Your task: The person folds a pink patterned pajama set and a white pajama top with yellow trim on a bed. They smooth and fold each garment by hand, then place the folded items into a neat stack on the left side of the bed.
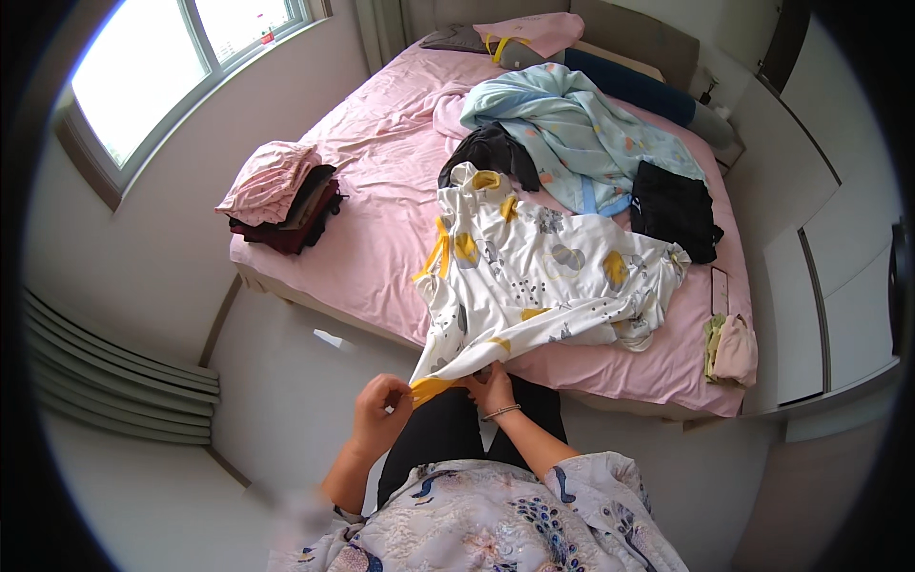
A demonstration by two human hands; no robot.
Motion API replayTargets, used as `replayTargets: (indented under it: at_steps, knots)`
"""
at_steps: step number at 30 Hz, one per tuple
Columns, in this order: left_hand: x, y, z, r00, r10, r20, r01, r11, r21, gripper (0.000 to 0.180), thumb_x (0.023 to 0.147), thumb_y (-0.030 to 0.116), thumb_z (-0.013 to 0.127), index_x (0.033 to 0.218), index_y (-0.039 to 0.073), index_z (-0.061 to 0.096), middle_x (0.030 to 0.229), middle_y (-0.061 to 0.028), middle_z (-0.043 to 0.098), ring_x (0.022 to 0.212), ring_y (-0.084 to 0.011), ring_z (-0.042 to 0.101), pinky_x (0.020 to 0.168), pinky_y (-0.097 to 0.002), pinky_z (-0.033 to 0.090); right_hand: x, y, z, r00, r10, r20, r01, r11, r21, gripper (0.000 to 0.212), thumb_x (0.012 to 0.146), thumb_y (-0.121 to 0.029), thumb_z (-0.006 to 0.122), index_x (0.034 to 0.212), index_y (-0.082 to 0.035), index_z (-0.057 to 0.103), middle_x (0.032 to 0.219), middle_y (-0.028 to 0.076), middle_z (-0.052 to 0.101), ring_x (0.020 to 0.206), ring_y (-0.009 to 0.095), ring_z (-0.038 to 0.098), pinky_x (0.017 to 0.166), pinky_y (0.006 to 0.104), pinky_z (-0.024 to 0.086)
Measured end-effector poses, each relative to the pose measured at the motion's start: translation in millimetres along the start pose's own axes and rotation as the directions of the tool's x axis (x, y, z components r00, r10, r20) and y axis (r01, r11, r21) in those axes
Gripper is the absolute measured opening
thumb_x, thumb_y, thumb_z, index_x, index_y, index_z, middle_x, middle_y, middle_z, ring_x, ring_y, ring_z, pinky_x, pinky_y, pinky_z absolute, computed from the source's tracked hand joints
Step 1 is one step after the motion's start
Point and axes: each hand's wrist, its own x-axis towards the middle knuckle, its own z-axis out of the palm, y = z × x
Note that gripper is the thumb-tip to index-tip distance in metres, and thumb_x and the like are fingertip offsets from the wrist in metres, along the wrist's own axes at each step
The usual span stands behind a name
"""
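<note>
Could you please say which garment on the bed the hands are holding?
The white garment with yellow and grey shapes: left hand and right hand grip its near edge; others, like the folded black garment, lie untouched.

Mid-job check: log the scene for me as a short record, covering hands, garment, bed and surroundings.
Left hand: the left hand pinches the yellow edge of the white garment
Right hand: the right hand is at its near edge; grip partly hidden
Garment state: spread unevenly, near edge lifted
Bed left: clothes stack, pink on top
Bed right: black clothing; small pink-and-green cloth bundle
Beyond garment: rumpled light-blue blanket
</note>
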Motion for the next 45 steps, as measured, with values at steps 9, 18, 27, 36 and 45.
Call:
replayTargets:
  at_steps: [9, 18, 27, 36, 45]
  knots:
    - [16, -41, -53, 0.519, -0.447, 0.728, 0.353, 0.888, 0.294, 0.017, 0.075, 0.007, 0.061, 0.092, 0.002, 0.061, 0.078, -0.0053, 0.062, 0.072, -0.0123, 0.059, 0.063, -0.0259, 0.047, -18, 1, -45, 0.633, 0.218, 0.743, -0.197, 0.973, -0.117, 0.02, 0.068, -0.005, 0.059, 0.087, 0.002, 0.063, 0.07, 0.007, 0.063, 0.059, 0.012, 0.058, 0.054, 0.0266, 0.047]
    - [190, -230, 29, 0.917, -0.244, -0.315, 0.36, 0.847, 0.392, 0.049, 0.069, 0.03, 0.071, 0.099, -0.005, 0.055, 0.092, -0.0204, 0.061, 0.084, -0.03, 0.06, 0.072, -0.0369, 0.046, -16, 17, -50, 0.729, -0.02, 0.684, 0.188, 0.967, -0.172, 0.023, 0.076, -0.015, 0.058, 0.094, -0.002, 0.061, 0.078, 0.008, 0.064, 0.07, 0.016, 0.06, 0.067, 0.028, 0.047]
    - [152, -227, 75, 0.85, -0.144, -0.507, 0.413, 0.78, 0.47, 0.046, 0.073, 0.032, 0.064, 0.101, -0.003, 0.053, 0.094, -0.02, 0.059, 0.09, -0.0337, 0.055, 0.077, -0.0396, 0.043, 15, 85, -257, 0.804, 0.182, -0.566, -0.07, 0.974, 0.213, 0.013, 0.085, -0.017, 0.057, 0.079, -0.005, 0.058, 0.067, 0.001, 0.06, 0.052, 0.005, 0.05, 0.047, 0.0195, 0.042]
    - [167, -254, -6, 0.72, -0.284, -0.634, 0.413, 0.909, 0.062, 0.026, 0.084, 0.02, 0.052, 0.089, -0.006, 0.054, 0.083, -0.02, 0.057, 0.073, -0.0279, 0.052, 0.072, -0.0384, 0.042, 92, 97, -294, 0.851, -0.18, -0.494, -0.294, 0.615, -0.731, 0.029, 0.074, -0.029, 0.062, 0.076, 0.0, 0.061, 0.067, 0.016, 0.06, 0.062, 0.028, 0.06, 0.058, 0.0358, 0.046]
    - [164, -186, 85, 0.847, 0.327, -0.419, -0.046, 0.831, 0.555, 0.045, 0.071, 0.006, 0.064, 0.112, 0.001, 0.049, 0.111, -0.0157, 0.052, 0.105, -0.0303, 0.048, 0.094, -0.0369, 0.034, 26, 81, -312, 0.744, -0.048, -0.666, -0.239, 0.912, -0.333, 0.033, 0.071, -0.028, 0.064, 0.065, 0.003, 0.053, 0.062, 0.018, 0.056, 0.056, 0.03, 0.055, 0.054, 0.0392, 0.041]
